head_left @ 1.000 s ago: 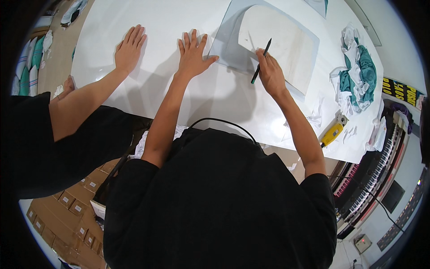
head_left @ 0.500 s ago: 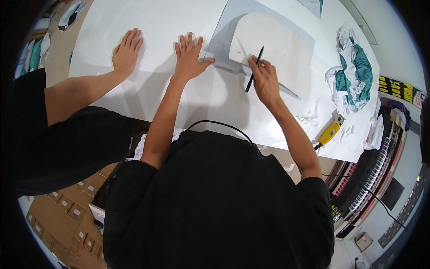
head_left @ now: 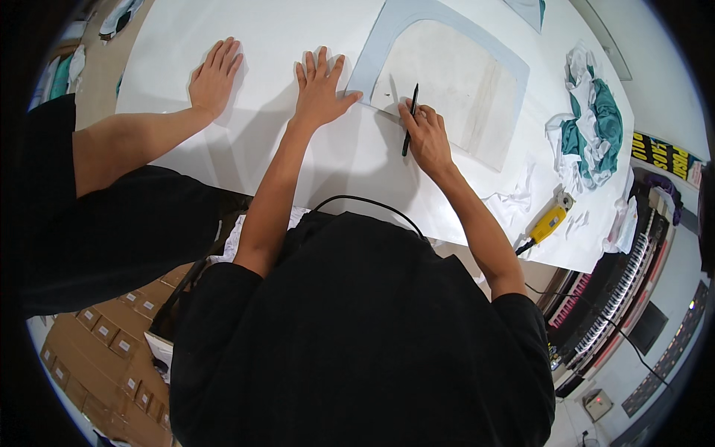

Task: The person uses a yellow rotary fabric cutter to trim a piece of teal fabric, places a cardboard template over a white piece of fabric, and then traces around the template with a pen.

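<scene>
My left hand (head_left: 322, 98) lies flat on the white-covered table (head_left: 261, 30), fingers spread. Its thumb reaches the near left edge of a light blue-grey sheet (head_left: 365, 63). On that sheet lies a whitish, worn board (head_left: 454, 82) with a rounded far edge. A slim black pen (head_left: 415, 97) is held in my right hand (head_left: 428, 141), at the board's near edge. Fingertips of this hand touch or nearly touch the board; I cannot tell which.
A co-worker's hand (head_left: 215, 80) rests flat on the table at the left. Crumpled green and white cloth (head_left: 596, 123) lies at the right, with a yellow electric cutter (head_left: 550, 222) nearer me. Keyboard-like instruments (head_left: 614, 294) stand beyond the right edge, cardboard boxes (head_left: 112, 335) on the floor at lower left.
The board's near edge, raised off the sheet before, has come down flat. My right hand has moved a little left and nearer, still holding the pen.
</scene>
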Demonstrator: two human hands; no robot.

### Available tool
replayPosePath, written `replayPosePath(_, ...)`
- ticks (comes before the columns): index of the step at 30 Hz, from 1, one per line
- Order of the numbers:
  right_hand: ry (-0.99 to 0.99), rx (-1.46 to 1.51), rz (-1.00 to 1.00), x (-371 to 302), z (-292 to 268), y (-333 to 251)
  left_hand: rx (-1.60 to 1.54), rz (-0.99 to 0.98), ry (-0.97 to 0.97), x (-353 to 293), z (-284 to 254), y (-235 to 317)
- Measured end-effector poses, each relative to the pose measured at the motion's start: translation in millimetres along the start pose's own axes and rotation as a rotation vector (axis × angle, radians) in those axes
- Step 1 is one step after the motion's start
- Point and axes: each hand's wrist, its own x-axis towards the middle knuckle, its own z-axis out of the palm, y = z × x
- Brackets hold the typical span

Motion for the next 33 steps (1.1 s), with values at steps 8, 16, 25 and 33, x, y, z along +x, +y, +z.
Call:
replayPosePath(8, -0.026, -0.003, 0.022, 0, -1, -3, -0.007, 0.005, 0.003, 0, 0, 0)
replayPosePath(16, -0.056, -0.002, 0.035, -1, -1, -6, 0.009, -0.003, -0.019, 1, -2, 1)
replayPosePath(25, -0.017, 0.032, 0.040, -2, 0, -9, 0.102, 0.071, -0.052, 61, -13, 19)
replayPosePath(33, 0.040, 0.061, 0.047, -3, 3, -7, 0.244, 0.013, -0.418, 114, -21, 46)
